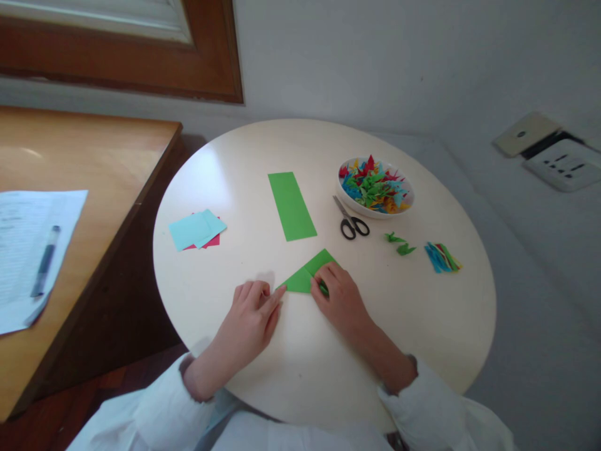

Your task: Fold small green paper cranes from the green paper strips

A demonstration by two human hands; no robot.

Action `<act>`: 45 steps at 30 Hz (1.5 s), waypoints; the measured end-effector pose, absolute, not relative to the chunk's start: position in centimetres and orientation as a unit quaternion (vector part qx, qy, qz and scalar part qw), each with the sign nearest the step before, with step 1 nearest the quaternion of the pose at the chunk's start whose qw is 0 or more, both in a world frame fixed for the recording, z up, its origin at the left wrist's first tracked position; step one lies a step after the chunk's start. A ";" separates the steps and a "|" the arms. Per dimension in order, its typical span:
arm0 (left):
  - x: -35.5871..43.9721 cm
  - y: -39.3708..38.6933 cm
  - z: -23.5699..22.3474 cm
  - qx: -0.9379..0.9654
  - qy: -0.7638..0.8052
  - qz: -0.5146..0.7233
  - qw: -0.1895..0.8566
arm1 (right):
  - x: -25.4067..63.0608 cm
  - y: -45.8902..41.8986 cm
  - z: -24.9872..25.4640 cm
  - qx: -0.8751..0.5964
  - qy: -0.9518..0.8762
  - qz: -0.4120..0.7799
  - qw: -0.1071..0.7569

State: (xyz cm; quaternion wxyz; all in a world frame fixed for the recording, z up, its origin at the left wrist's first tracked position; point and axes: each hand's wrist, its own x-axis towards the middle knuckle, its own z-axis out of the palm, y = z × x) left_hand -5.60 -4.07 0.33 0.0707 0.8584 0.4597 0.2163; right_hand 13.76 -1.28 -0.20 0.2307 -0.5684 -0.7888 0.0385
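A green sheet of paper (300, 280), folded into a triangle, lies on the white round table near its front. My left hand (253, 313) has its index fingertip on the paper's left corner, with the other fingers curled in. At the right side, my right hand (339, 293) is closed on the paper, its bent fingers covering part of that edge. Beyond the triangle rests a flat green paper strip (292, 207). Black-handled scissors (350, 220) lie to the right of the strip, blades pointing away from me.
A white bowl (375, 212) holds many colourful folded paper cranes. Two small green folded pieces (400, 243) and a pile of coloured paper strips (442, 257) lie at right. Light blue and red paper squares (195, 230) lie left. A wooden desk (94, 150) bears papers and a pen (46, 262).
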 end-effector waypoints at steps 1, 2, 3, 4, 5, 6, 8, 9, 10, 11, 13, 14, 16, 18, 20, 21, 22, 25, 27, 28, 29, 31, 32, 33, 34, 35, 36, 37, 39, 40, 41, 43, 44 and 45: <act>-5.6 -4.1 0.3 0.860 0.460 0.209 0.069 | 13.8 -1.3 -0.2 -0.568 -0.789 0.039 0.231; -5.6 -4.2 0.2 0.861 0.460 0.203 0.068 | 13.8 -1.3 -0.2 -0.569 -0.789 0.039 0.230; -5.7 -4.3 0.2 0.863 0.460 0.199 0.068 | 13.8 -1.3 -0.2 -0.568 -0.789 0.040 0.230; -5.7 -4.3 0.2 0.864 0.458 0.197 0.068 | 13.8 -1.3 -0.2 -0.568 -0.789 0.042 0.230; -5.7 -4.4 0.2 0.866 0.456 0.194 0.069 | 13.8 -1.3 -0.2 -0.568 -0.789 0.044 0.229; -5.7 -4.4 0.2 0.866 0.456 0.193 0.070 | 13.8 -1.3 -0.2 -0.569 -0.789 0.047 0.229; -5.8 -4.5 0.2 0.867 0.456 0.189 0.072 | 13.8 -1.3 -0.2 -0.569 -0.788 0.049 0.229; -5.8 -4.5 0.2 0.867 0.457 0.187 0.072 | 13.8 -1.3 -0.2 -0.569 -0.788 0.048 0.230; -5.7 -4.4 0.2 0.867 0.458 0.184 0.073 | 13.8 -1.3 -0.2 -0.569 -0.788 0.047 0.231; -5.7 -4.4 0.2 0.867 0.458 0.182 0.073 | 13.8 -1.3 -0.2 -0.569 -0.788 0.046 0.231; -5.7 -4.4 0.1 0.868 0.459 0.178 0.072 | 13.8 -1.3 -0.2 -0.568 -0.789 0.046 0.230; -5.6 -4.3 0.1 0.868 0.457 0.179 0.070 | 13.8 -1.3 -0.3 -0.568 -0.789 0.046 0.229; -5.6 -4.3 0.1 0.869 0.457 0.180 0.066 | 13.8 -1.3 -0.3 -0.568 -0.790 0.044 0.228; -5.6 -4.4 0.2 0.869 0.457 0.178 0.062 | 13.8 -1.2 -0.3 -0.566 -0.791 0.042 0.229; -5.6 -4.4 0.3 0.869 0.457 0.177 0.061 | 13.8 -1.3 -0.3 -0.566 -0.791 0.041 0.228; -5.6 -4.4 0.3 0.869 0.458 0.177 0.062 | 13.8 -1.3 -0.3 -0.566 -0.791 0.041 0.227; -5.6 -4.4 0.3 0.869 0.458 0.177 0.063 | 13.8 -1.3 -0.3 -0.566 -0.792 0.042 0.226; -5.6 -4.3 0.3 0.869 0.458 0.176 0.061 | 13.8 -1.3 -0.3 -0.568 -0.791 0.043 0.225; -5.6 -4.2 0.3 0.870 0.457 0.179 0.058 | 13.8 -1.3 -0.3 -0.569 -0.790 0.044 0.223; -5.6 -4.2 0.3 0.870 0.456 0.180 0.058 | 13.8 -1.2 -0.4 -0.570 -0.790 0.044 0.223; -5.6 -4.2 0.3 0.870 0.456 0.181 0.058 | 13.8 -1.2 -0.4 -0.570 -0.790 0.045 0.223; -5.6 -4.2 0.3 0.870 0.456 0.179 0.057 | 13.8 -1.2 -0.4 -0.567 -0.791 0.043 0.225; -5.6 -4.2 0.3 0.871 0.455 0.177 0.053 | 13.8 -1.2 -0.4 -0.566 -0.791 0.043 0.226; -5.6 -4.3 0.3 0.872 0.455 0.176 0.050 | 13.8 -1.2 -0.4 -0.565 -0.792 0.041 0.227; -5.6 -4.3 0.3 0.872 0.454 0.176 0.047 | 13.8 -1.2 -0.4 -0.564 -0.793 0.041 0.226; -5.6 -4.3 0.3 0.873 0.452 0.175 0.045 | 13.8 -1.2 -0.4 -0.564 -0.794 0.040 0.225; -5.6 -4.3 0.3 0.874 0.451 0.175 0.044 | 13.8 -1.2 -0.4 -0.565 -0.793 0.039 0.224; -5.6 -4.3 0.3 0.874 0.451 0.176 0.043 | 13.8 -1.2 -0.4 -0.566 -0.793 0.038 0.223; -5.6 -4.3 0.3 0.874 0.450 0.177 0.043 | 13.8 -1.2 -0.4 -0.566 -0.793 0.037 0.221; -5.6 -4.3 0.3 0.874 0.450 0.177 0.042 | 13.8 -1.2 -0.4 -0.567 -0.793 0.037 0.220; -5.6 -4.3 0.3 0.874 0.451 0.177 0.041 | 13.8 -1.2 -0.5 -0.567 -0.794 0.038 0.219; -5.6 -4.2 0.4 0.873 0.452 0.177 0.040 | 13.8 -1.2 -0.5 -0.565 -0.794 0.039 0.219; -5.5 -4.2 0.4 0.873 0.453 0.177 0.041 | 13.8 -1.2 -0.5 -0.565 -0.794 0.039 0.220; -5.5 -4.2 0.4 0.872 0.454 0.178 0.042 | 13.8 -1.2 -0.5 -0.565 -0.794 0.039 0.221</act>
